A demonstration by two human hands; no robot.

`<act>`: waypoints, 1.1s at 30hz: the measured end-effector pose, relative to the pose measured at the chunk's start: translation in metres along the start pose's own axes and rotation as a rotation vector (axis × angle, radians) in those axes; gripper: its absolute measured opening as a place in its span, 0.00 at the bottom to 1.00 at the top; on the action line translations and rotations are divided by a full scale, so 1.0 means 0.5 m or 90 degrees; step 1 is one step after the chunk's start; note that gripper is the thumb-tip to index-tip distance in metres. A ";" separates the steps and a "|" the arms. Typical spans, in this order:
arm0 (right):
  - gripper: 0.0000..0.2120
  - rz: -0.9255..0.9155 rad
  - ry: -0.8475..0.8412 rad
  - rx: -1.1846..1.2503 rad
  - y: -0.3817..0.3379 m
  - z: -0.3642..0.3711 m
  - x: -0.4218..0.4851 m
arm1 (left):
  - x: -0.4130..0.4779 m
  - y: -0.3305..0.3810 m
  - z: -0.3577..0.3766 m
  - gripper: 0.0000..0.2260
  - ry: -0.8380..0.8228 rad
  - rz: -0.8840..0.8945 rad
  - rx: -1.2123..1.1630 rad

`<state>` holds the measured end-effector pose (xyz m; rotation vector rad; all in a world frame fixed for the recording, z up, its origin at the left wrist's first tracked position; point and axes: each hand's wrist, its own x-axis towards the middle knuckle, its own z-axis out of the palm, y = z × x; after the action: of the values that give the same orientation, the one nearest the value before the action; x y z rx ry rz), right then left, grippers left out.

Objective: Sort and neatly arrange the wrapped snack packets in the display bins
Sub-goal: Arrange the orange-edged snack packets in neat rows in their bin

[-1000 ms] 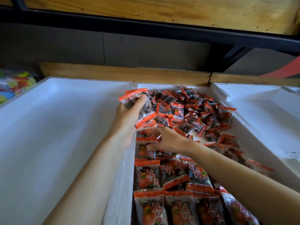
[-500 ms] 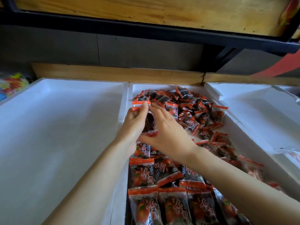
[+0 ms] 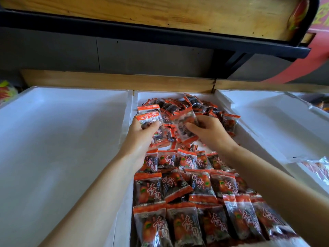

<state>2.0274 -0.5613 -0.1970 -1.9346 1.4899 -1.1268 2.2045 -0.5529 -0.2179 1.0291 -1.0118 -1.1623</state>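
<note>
Gripping a small stack of snack packets (image 3: 150, 121) in the left hand (image 3: 140, 138), fingers curled over it, above the left edge of the middle bin (image 3: 131, 104). Pinching a single packet (image 3: 185, 128) in the right hand (image 3: 211, 134), just right of that stack, tilted, clear of the pile. Reads 杏肉 in red brush characters on the neat rows (image 3: 179, 227) laid below both wrists, with an orange-red band along each packet top and a small green mark beside the text; turned the other way on a few in the middle rows. Can't read the fine print anywhere. Beyond the fingertips: loose heap (image 3: 197, 105) of the same packets, labels too jumbled and small to read. Left of the left hand: white foam bin (image 3: 62, 139). Right of the right hand: second white bin (image 3: 267, 118), with blurred red packets (image 3: 318, 169) under clear film further right, cut off by the frame. Far left of the left hand: only a sliver of multicoloured wrappers (image 3: 6, 90), cut off. Hiding parts of the rows under both forearms.
</note>
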 end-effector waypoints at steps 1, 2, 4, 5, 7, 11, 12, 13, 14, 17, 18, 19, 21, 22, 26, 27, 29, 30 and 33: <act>0.09 0.028 0.012 -0.018 0.018 -0.016 0.007 | -0.001 0.000 0.000 0.06 -0.006 0.002 0.000; 0.08 0.057 0.018 -0.039 0.037 -0.031 0.012 | -0.002 0.001 0.002 0.06 -0.013 0.002 0.001; 0.08 0.122 -0.004 -0.094 0.076 -0.056 0.015 | -0.004 0.000 0.004 0.08 -0.030 0.003 -0.005; 0.09 0.155 -0.036 -0.120 0.096 -0.063 0.016 | -0.005 0.000 0.006 0.08 -0.037 0.006 -0.007; 0.09 0.204 -0.104 -0.137 0.129 -0.068 0.012 | -0.009 -0.002 0.009 0.09 -0.045 0.015 -0.010; 0.03 0.188 -0.151 -0.193 0.157 -0.051 -0.002 | -0.010 -0.005 0.014 0.07 -0.046 0.027 -0.001; 0.03 0.190 -0.150 -0.200 0.161 -0.047 -0.003 | -0.010 -0.006 0.015 0.06 -0.047 0.030 0.002; 0.04 0.193 -0.143 -0.197 0.165 -0.043 -0.004 | -0.010 -0.007 0.016 0.05 -0.048 0.032 0.005; 0.07 0.200 -0.134 -0.187 0.168 -0.040 -0.003 | -0.012 -0.007 0.016 0.05 -0.050 0.036 0.007; 0.14 0.216 -0.120 -0.178 0.173 -0.028 -0.003 | -0.016 -0.007 0.017 0.05 -0.060 0.043 0.003; 0.16 0.208 -0.118 -0.195 0.173 -0.024 -0.004 | -0.017 -0.006 0.018 0.05 -0.062 0.041 0.004; 0.18 0.196 -0.113 -0.215 0.174 -0.022 -0.003 | -0.019 -0.005 0.019 0.05 -0.060 0.038 0.005; 0.20 0.173 -0.112 -0.255 0.172 -0.022 -0.004 | -0.020 -0.004 0.020 0.07 -0.063 0.022 0.001; 0.19 0.162 -0.115 -0.269 0.172 -0.022 -0.005 | -0.021 -0.004 0.021 0.08 -0.067 0.013 0.000; 0.15 0.065 -0.078 -0.306 0.159 -0.024 -0.004 | -0.025 -0.007 0.022 0.08 -0.091 0.005 0.028; 0.13 0.037 -0.053 -0.256 0.144 -0.024 -0.006 | -0.026 -0.009 0.022 0.08 -0.098 0.005 0.036; 0.11 0.002 -0.032 -0.080 0.094 -0.021 -0.014 | -0.026 -0.011 0.024 0.07 -0.105 0.009 0.059; 0.11 -0.005 -0.048 0.013 0.066 -0.018 -0.021 | -0.026 -0.012 0.026 0.07 -0.108 0.010 0.069; 0.22 -0.035 -0.103 0.072 0.005 0.004 -0.048 | -0.028 -0.017 0.034 0.10 -0.094 0.011 0.097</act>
<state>2.0254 -0.5396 -0.2081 -1.9483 1.2686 -1.0279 2.1845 -0.5415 -0.2235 1.0636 -1.2396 -1.1732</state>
